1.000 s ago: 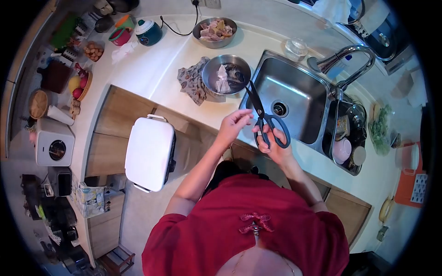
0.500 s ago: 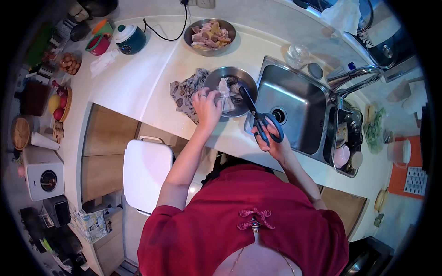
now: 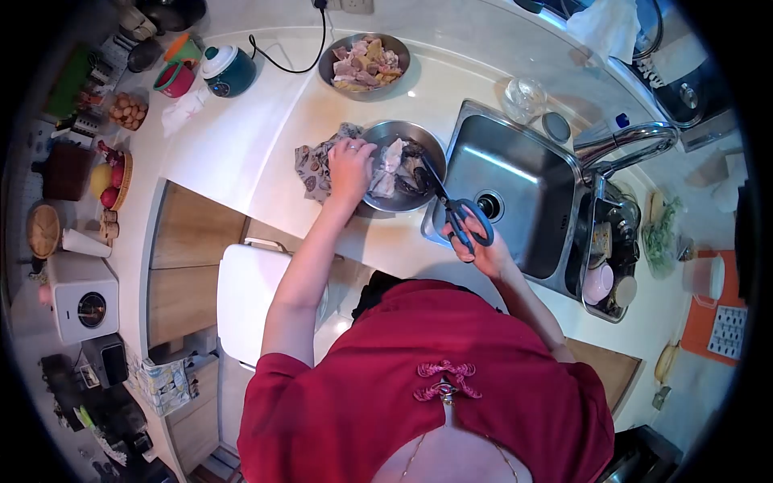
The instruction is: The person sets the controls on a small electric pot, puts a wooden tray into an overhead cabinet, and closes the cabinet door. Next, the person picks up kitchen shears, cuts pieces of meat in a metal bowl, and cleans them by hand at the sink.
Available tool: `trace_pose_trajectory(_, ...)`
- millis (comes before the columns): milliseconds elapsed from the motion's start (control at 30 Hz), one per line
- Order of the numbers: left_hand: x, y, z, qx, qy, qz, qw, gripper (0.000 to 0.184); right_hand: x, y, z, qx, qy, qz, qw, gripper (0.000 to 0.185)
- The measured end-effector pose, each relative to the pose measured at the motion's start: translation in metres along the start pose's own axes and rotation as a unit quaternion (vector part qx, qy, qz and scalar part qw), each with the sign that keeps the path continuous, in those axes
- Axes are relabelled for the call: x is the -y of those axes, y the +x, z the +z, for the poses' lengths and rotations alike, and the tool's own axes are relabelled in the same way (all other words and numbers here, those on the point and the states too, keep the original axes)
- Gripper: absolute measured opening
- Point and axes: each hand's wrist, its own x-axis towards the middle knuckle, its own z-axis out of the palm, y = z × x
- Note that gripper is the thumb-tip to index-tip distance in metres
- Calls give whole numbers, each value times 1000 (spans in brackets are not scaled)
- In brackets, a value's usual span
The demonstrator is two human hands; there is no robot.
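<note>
A metal bowl (image 3: 396, 208) stands on the counter left of the sink, holding pale pieces (image 3: 390, 155) and dark ones that look like raw meat or skin. My left hand (image 3: 351, 171) is at the bowl's left rim, its fingers bent over the edge; some fingertips are hidden. In my right hand (image 3: 483, 251) is a pair of dark scissors (image 3: 461, 211), with fingers around the handles. The blades point up and left, their tips over the dark pieces at the bowl's right side. A patterned cloth (image 3: 312, 171) lies beside the bowl, partly behind my left hand.
Right of the bowl is the steel sink (image 3: 515, 149) with its faucet (image 3: 624, 145). A second metal bowl (image 3: 362, 94) of raw meat stands farther back. A dish rack (image 3: 592, 310) adjoins the sink. Below the counter, left of my body, is a white bin (image 3: 254, 302).
My left hand has moved slightly left and up, off the pale piece to the bowl's rim. The scissors have tilted, with their tips lower in the bowl.
</note>
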Motion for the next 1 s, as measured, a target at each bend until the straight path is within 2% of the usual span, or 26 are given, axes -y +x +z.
trace_pose_trajectory(100,-35,9,4,45,52,-41,997,29,8,-3,6,-32,-13,-2,999,41)
trace_pose_trajectory(133,-42,10,9,46,57,-43,996,29,7,-3,1,-28,-11,1,1000,41)
trace_pose_trajectory(200,-56,14,19,121,140,-90,979,36,10,-3,-6,6,17,15,1000,37)
trace_pose_trajectory(233,-60,15,23,134,143,-97,976,34,12,-3,-3,18,26,20,999,38)
trace_pose_trajectory(300,-53,11,46,121,165,-95,974,31,16,-7,5,-37,-42,-13,998,42)
trace_pose_trajectory(433,-45,14,60,107,186,-97,972,24,20,-8,5,-16,-43,-13,999,42)
trace_pose_trajectory(467,-43,14,61,108,189,-95,971,24,20,-9,9,-43,-35,-17,998,42)
trace_pose_trajectory(533,-40,17,56,97,87,-143,981,19,23,-10,10,-70,-27,-23,997,42)
trace_pose_trajectory(600,-36,22,47,85,40,-176,980,18,24,-10,3,-5,-46,-18,999,40)
trace_pose_trajectory(667,-32,25,37,75,-6,-213,974,17,25,-7,-4,3,-49,-18,999,40)
trace_pose_trajectory(767,-28,29,22,124,-207,-317,917,20,24,-7,-3,11,-32,-18,999,42)
trace_pose_trajectory(800,-23,28,22,123,-205,-316,918,20,26,-6,0,10,-12,-23,1000,44)
trace_pose_trajectory(833,-19,27,23,114,-362,-360,853,21,27,-7,4,12,-12,-25,1000,44)
trace_pose_trajectory(867,-14,25,24,101,-508,-392,761,22,30,-8,9,0,-12,-29,1000,46)
trace_pose_trajectory(900,-14,26,19,120,-580,-402,699,25,31,-9,12,-13,-12,-33,999,49)
trace_pose_trajectory(933,-14,26,15,119,-579,-401,699,25,30,-8,9,-12,-12,-33,999,49)
trace_pose_trajectory(1000,-16,26,7,118,-686,-415,586,27,26,-6,-1,70,-36,-36,996,51)
